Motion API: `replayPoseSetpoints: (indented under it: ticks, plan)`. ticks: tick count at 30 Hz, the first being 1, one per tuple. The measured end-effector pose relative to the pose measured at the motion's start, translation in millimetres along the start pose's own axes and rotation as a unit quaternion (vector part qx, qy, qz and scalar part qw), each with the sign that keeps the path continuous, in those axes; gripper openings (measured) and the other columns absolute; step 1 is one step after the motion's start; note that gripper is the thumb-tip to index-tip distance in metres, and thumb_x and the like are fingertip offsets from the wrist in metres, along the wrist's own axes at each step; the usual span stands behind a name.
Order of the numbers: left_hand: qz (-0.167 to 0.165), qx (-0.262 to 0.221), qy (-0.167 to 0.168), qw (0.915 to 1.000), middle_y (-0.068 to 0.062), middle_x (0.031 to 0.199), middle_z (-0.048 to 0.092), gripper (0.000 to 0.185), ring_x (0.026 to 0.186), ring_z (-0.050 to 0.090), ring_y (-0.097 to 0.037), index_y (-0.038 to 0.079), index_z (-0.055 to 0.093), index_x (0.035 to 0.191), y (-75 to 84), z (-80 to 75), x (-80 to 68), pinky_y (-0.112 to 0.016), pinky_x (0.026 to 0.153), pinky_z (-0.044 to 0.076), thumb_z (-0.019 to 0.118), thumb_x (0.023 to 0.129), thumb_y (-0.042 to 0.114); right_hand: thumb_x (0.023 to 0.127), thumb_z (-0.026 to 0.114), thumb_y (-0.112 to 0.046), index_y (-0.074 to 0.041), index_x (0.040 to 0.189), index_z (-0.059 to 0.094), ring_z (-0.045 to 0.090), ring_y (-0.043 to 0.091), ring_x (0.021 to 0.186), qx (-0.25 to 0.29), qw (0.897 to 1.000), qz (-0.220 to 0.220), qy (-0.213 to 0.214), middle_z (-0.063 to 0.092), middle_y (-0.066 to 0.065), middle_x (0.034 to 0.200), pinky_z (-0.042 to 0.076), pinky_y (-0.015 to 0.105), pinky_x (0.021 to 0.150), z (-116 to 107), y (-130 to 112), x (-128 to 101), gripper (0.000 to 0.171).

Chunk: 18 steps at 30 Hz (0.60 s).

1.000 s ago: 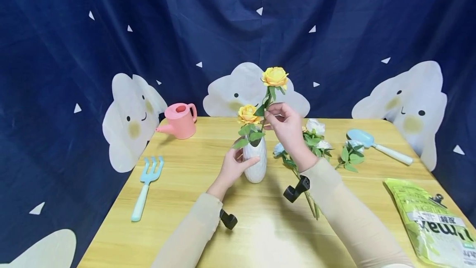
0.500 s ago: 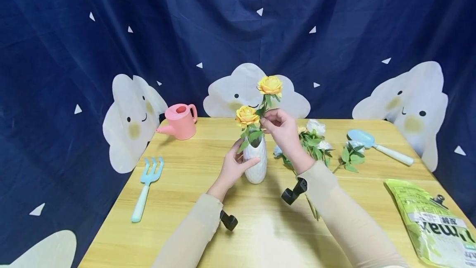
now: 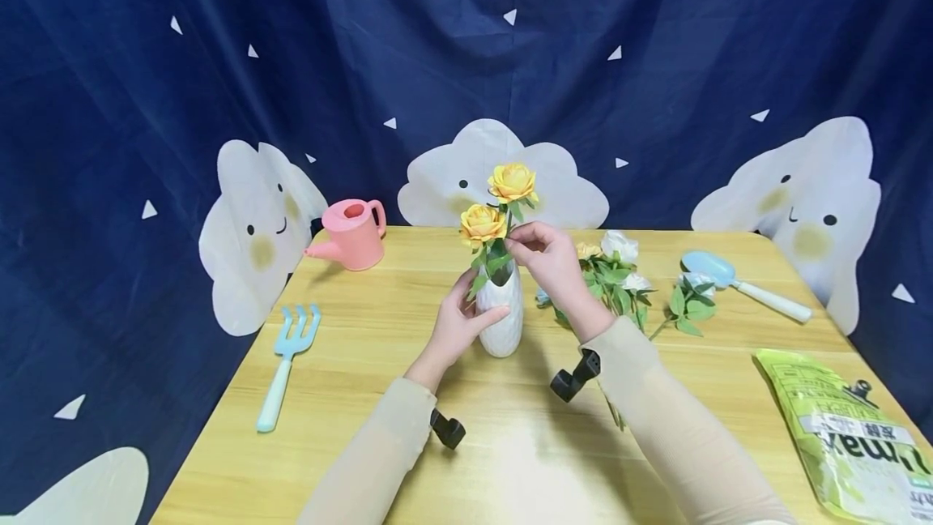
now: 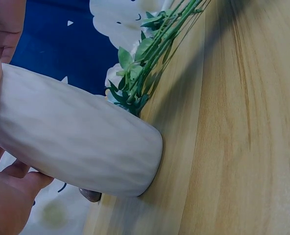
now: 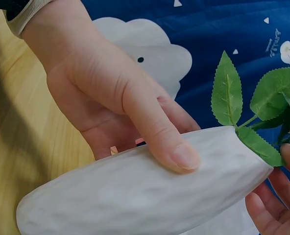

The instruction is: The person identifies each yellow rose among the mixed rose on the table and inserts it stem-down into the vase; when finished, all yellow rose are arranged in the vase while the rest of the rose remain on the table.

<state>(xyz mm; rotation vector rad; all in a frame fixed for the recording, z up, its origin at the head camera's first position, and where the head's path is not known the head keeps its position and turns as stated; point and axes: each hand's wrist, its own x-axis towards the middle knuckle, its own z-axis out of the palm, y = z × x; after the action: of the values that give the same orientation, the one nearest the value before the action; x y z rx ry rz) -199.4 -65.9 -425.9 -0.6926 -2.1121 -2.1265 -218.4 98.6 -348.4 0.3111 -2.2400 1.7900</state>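
Observation:
A white textured vase [image 3: 503, 326] stands upright near the middle of the wooden table. My left hand [image 3: 453, 330] grips it around the side; the thumb lies across its wall in the right wrist view. One yellow rose [image 3: 482, 224] stands in the vase, its green leaves [image 5: 227, 93] spreading at the rim. Just above the mouth, my right hand [image 3: 552, 266] pinches the stem of a second, taller yellow rose [image 3: 513, 182]. The lower end of that stem is hidden behind the leaves and the vase wall.
Right of the vase lie several artificial flowers [image 3: 615, 278], partly behind my right forearm. A blue trowel [image 3: 710, 268] and a green pouch [image 3: 838, 436] with a black clip are farther right. To the left are a pink watering can [image 3: 355, 237] and a blue hand fork [image 3: 287, 363].
My right hand has moved down and left, bringing the taller yellow rose lower and closer to the other one. My left hand has stayed on the vase.

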Motion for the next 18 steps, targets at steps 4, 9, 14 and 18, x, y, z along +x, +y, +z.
replayPoseSetpoints:
  ticks: [4, 9, 14, 18]
  plan:
    - [0.0, 0.001, 0.003, 1.0, -0.009, 0.136, 0.045, 0.066, 0.119, 0.048, -0.025, 0.008, 0.043, 0.137, 0.5, 0.1, -0.5, -0.039, 0.098, 0.041, 0.073, 0.078, 0.003, 0.084, 0.067, -0.007, 0.005, 0.09, 0.066, 0.06, 0.011, 0.074, 0.008, 1.0, 0.009, -0.002, 0.064, 0.014, 0.095, 0.055, 0.034, 0.069, -1.9, 0.4, -2.2, 0.012]
    - [-0.004, -0.002, 0.002, 1.0, -0.009, 0.136, 0.046, 0.066, 0.119, 0.049, -0.027, 0.007, 0.043, 0.137, 0.7, 0.5, -0.6, -0.039, 0.098, 0.042, 0.073, 0.078, 0.003, 0.084, 0.068, -0.008, 0.005, 0.092, 0.066, 0.061, 0.012, 0.076, 0.03, 0.999, 0.019, -0.001, 0.064, 0.012, 0.095, 0.055, 0.033, 0.069, -6.9, 4.3, -8.4, 0.015]
    - [-0.01, 0.006, 0.0, 0.9999, -0.01, 0.137, 0.045, 0.067, 0.12, 0.048, -0.028, 0.007, 0.042, 0.137, 1.1, -0.8, -1.8, -0.04, 0.099, 0.04, 0.074, 0.078, 0.004, 0.085, 0.068, -0.011, 0.004, 0.094, 0.065, 0.061, 0.014, 0.075, 0.038, 0.999, 0.034, 0.008, 0.064, 0.008, 0.088, 0.055, 0.033, 0.068, -18.1, 14.3, -18.4, 0.018]
    - [-0.014, 0.009, 0.0, 0.9999, -0.01, 0.137, 0.044, 0.068, 0.12, 0.047, -0.028, 0.007, 0.041, 0.138, 0.6, -1.1, -0.7, -0.04, 0.099, 0.04, 0.074, 0.078, 0.006, 0.086, 0.068, -0.012, 0.006, 0.097, 0.064, 0.061, 0.017, 0.075, 0.034, 0.998, 0.048, 0.017, 0.063, 0.007, 0.085, 0.055, 0.033, 0.067, -35.2, 26.5, -26.4, 0.022]
